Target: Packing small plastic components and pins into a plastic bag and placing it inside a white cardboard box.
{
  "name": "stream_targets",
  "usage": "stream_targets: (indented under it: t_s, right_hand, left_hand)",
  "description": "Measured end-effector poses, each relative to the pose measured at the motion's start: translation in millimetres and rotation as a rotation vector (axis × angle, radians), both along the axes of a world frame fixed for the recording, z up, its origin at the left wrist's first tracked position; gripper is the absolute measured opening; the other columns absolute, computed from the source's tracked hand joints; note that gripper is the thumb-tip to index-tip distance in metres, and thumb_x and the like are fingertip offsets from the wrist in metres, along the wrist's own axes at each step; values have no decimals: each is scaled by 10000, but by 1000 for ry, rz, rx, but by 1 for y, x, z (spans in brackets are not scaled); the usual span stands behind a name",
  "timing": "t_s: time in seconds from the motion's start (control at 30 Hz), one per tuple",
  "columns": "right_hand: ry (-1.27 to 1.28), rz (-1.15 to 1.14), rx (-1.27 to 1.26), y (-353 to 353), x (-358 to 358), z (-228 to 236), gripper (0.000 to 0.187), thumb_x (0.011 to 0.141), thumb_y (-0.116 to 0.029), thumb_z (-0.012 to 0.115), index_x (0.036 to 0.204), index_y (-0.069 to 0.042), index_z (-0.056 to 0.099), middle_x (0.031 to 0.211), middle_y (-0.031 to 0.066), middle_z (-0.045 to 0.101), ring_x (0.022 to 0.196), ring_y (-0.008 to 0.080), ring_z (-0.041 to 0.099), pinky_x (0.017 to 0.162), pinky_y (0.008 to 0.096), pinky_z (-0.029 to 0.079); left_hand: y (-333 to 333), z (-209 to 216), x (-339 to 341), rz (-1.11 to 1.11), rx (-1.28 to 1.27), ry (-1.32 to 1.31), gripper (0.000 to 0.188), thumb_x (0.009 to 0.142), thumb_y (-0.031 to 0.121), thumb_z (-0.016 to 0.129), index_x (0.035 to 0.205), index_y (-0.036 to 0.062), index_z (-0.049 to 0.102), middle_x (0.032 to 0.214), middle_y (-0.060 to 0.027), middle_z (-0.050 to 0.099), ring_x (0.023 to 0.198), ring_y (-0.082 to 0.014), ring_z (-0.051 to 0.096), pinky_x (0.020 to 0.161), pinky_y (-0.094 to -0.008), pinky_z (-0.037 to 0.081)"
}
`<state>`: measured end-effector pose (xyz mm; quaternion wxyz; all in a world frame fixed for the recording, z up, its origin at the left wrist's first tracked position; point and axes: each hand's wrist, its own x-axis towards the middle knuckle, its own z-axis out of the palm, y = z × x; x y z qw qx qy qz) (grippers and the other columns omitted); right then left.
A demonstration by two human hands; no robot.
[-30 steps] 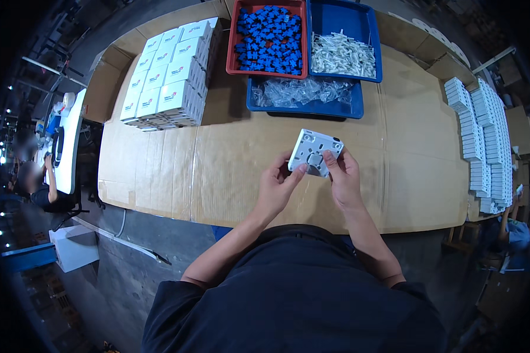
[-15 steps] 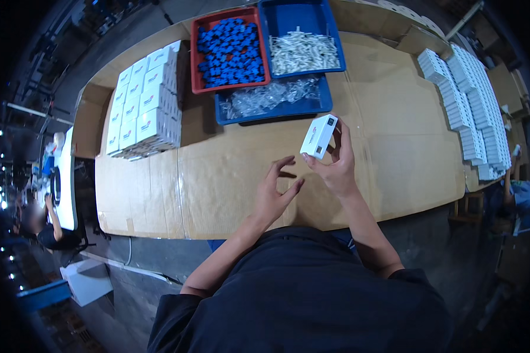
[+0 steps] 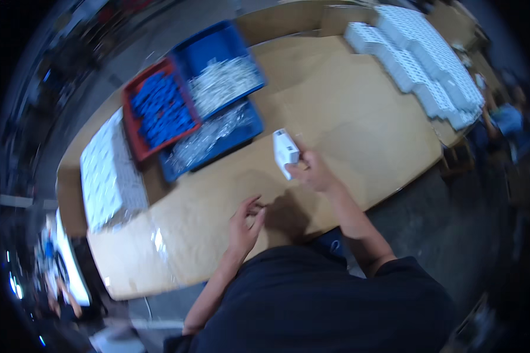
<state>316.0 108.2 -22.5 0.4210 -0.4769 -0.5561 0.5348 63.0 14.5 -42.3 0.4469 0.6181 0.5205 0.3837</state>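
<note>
A small white box [image 3: 284,154] with dark square marks on one end is gripped in my right hand [image 3: 315,172], above the cardboard-covered table. My thumb and fingers close on its lower right part, so that part is hidden. Lower and to the left, my left hand [image 3: 245,226] hovers near the front of the table, holding nothing, its fingers curved and the thumb apart. Motion blurs the whole picture somewhat.
Stacked white boxes [image 3: 113,170] stand at the left. Beside them are a red tray [image 3: 136,147] of blue pieces, a blue tray [image 3: 209,44] of white pieces, and a lower blue tray [image 3: 250,125] of clear plastic. Rows of white boxes [image 3: 421,70] fill the far right. People work at both sides.
The view has swung to the right, so the table appears tilted. My right hand has turned the white box, bringing its marked end up. My left hand stays free, now farther from the box.
</note>
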Motion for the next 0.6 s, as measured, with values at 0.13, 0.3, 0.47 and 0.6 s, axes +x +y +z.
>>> stream_targets:
  t_s: [0.13, 0.3, 0.47, 0.6]
  right_hand:
    - [168, -225, -155, -8, 42, -55, 326, 1000, -202, 622, 1204, 44, 685, 1058, 67, 715, 957, 149, 665, 862, 332, 523]
    - [183, -777, -40, -23, 156, -79, 280, 1021, -203, 603, 1139, 30, 706, 956, 31, 708, 898, 126, 655, 824, 295, 521]
    - [220, -1254, 128, -35, 279, -71, 242, 975, -99, 659, 1185, 22, 651, 992, 59, 694, 891, 122, 672, 714, 275, 574]
    - [147, -1481, 268, -30, 376, -59, 308, 965, -58, 673, 1254, 29, 611, 1075, 85, 676, 967, 170, 699, 762, 336, 639]
  left_hand:
    - [-7, -14, 0, 3, -41, 4, 357, 990, 73, 680, 1328, -12, 600, 1017, -96, 738, 863, -145, 700, 820, -300, 561]
    - [0, -17, 38, -71, -104, -26, 328, 990, 51, 664, 1306, -19, 612, 1007, -98, 740, 887, -146, 690, 834, -301, 557]
    - [16, -23, 78, -289, 112, 113, 321, 938, 35, 711, 1252, 8, 651, 1005, -93, 735, 912, -206, 687, 845, -337, 549]
    - [32, -18, 111, -505, 310, 216, 345, 871, 62, 766, 1204, 53, 675, 1003, -85, 720, 965, -297, 671, 914, -427, 510]
